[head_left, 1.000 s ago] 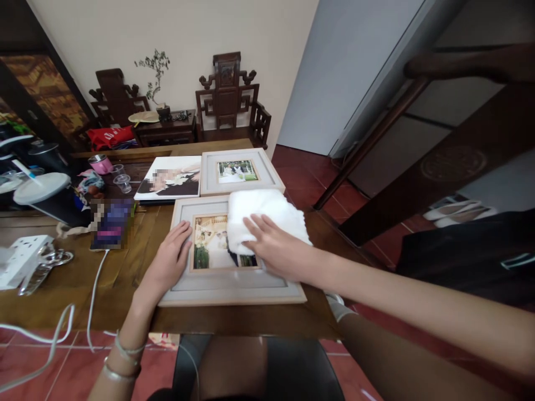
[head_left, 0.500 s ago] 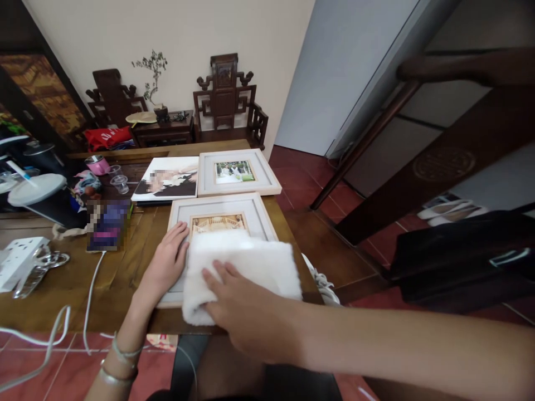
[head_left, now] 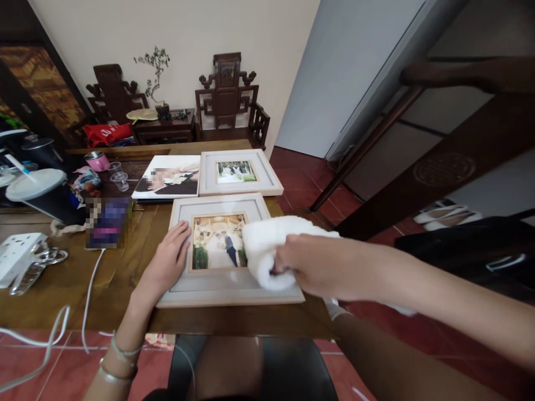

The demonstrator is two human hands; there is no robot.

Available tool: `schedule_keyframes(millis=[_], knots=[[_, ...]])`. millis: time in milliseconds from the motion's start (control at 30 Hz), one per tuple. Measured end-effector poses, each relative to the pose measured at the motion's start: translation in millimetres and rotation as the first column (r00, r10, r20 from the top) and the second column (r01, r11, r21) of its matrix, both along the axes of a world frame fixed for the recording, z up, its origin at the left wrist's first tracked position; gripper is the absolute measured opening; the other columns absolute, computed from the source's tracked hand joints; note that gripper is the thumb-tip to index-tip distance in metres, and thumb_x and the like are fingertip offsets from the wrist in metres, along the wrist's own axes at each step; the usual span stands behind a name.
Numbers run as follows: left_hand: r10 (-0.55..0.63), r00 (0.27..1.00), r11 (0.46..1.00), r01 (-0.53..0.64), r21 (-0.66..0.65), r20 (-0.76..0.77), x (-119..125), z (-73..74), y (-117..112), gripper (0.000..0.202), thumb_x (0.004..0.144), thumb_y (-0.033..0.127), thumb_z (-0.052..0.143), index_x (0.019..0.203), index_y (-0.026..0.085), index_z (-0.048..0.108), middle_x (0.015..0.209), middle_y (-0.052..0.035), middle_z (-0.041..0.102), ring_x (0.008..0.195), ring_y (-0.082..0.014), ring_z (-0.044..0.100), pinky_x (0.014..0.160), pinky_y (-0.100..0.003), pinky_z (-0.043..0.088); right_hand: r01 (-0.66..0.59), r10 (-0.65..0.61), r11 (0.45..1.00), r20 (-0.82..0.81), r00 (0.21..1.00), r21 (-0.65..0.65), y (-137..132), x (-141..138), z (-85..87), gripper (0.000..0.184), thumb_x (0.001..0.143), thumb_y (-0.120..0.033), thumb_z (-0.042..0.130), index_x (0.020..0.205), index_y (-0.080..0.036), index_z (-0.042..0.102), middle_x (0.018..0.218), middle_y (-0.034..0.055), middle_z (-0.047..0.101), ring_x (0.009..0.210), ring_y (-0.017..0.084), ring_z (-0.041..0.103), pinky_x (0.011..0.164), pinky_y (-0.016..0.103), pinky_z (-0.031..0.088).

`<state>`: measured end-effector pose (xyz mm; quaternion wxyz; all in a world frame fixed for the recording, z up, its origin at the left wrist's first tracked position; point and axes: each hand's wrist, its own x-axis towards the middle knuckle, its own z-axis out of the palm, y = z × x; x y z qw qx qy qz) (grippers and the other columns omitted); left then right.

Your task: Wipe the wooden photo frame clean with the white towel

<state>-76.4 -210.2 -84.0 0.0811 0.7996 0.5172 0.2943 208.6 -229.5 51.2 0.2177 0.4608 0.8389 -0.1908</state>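
Note:
A grey-and-wood picture frame (head_left: 217, 287) with a wedding photo lies flat at the near edge of the wooden table (head_left: 125, 267). My left hand (head_left: 167, 264) rests open and flat on the frame's left border. My right hand (head_left: 309, 264) is closed around a bunched white cloth (head_left: 263, 245) held over the frame's right side. The photo in the middle of the frame is uncovered.
Behind lie a second framed photo (head_left: 239, 172) and an unframed canvas print (head_left: 169, 178). To the left are a phone (head_left: 107, 223) on a white cable, a white power strip (head_left: 16, 250), a lidded cup (head_left: 39, 192) and small clutter. Carved chairs stand by the wall; red tile floor at right.
The cloth lay flat under my right hand and swept down across the frame toward me; now it is bunched in my grip at the frame's right side. My left hand has stayed put.

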Motion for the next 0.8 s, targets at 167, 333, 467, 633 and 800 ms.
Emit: schedule_keyframes(millis=[167,333,467,633,800], knots=[[-0.003,1.000,1.000,0.002,0.012,0.015,-1,-0.2,0,0.040,0.097,0.030,0.040,0.126,0.011,0.061,0.138,-0.0170,0.057,0.135,-0.0267,0.046,0.114,-0.050,0.037,-0.122,0.177,0.844,-0.056,0.983,0.523,60,-25,-20.5,0.052,0.075,0.005,0.045,0.119,-0.013,0.067,0.122,0.0185,0.064,0.112,0.031,0.061,0.085,0.040,0.048],[-0.003,1.000,1.000,0.003,-0.001,0.016,-1,1.0,0,0.042,0.097,0.031,0.041,0.127,0.011,0.061,0.138,-0.0175,0.056,0.135,-0.0278,0.046,0.114,-0.050,0.037,-0.413,0.512,0.688,0.005,0.859,0.597,99,-75,-51.7,0.035,0.090,-0.011,0.051,0.122,-0.012,0.065,0.147,0.0143,0.047,0.142,0.032,0.030,0.113,0.048,0.024],[-0.012,1.000,1.000,0.012,0.007,-0.001,-1,0.3,0,0.043,0.097,0.031,0.040,0.126,0.008,0.062,0.137,-0.0187,0.057,0.135,-0.0283,0.046,0.114,-0.049,0.037,-0.441,0.527,0.711,0.001,0.850,0.548,102,-89,-62.2,0.032,0.086,-0.005,0.053,0.115,-0.007,0.066,0.140,0.0183,0.053,0.138,0.029,0.036,0.110,0.042,0.028],[-0.003,1.000,1.000,0.003,0.020,0.001,-1,-1.7,-1,0.043,0.097,0.030,0.039,0.126,0.008,0.061,0.138,-0.0184,0.057,0.136,-0.0270,0.046,0.114,-0.048,0.037,-0.306,0.350,0.811,0.007,0.937,0.499,101,-46,-49.7,0.032,0.081,0.000,0.050,0.102,-0.009,0.072,0.106,0.0179,0.069,0.100,0.026,0.065,0.086,0.036,0.046],[0.010,1.000,1.000,-0.010,0.012,-0.016,0,-2.3,0,0.044,0.097,0.028,0.039,0.129,0.007,0.059,0.139,-0.0188,0.055,0.137,-0.0274,0.044,0.115,-0.049,0.035,-0.218,0.228,0.861,0.033,0.973,0.460,83,-3,-42.0,0.042,0.073,0.010,0.042,0.092,-0.009,0.074,0.097,0.0182,0.070,0.098,0.026,0.066,0.079,0.033,0.048]])
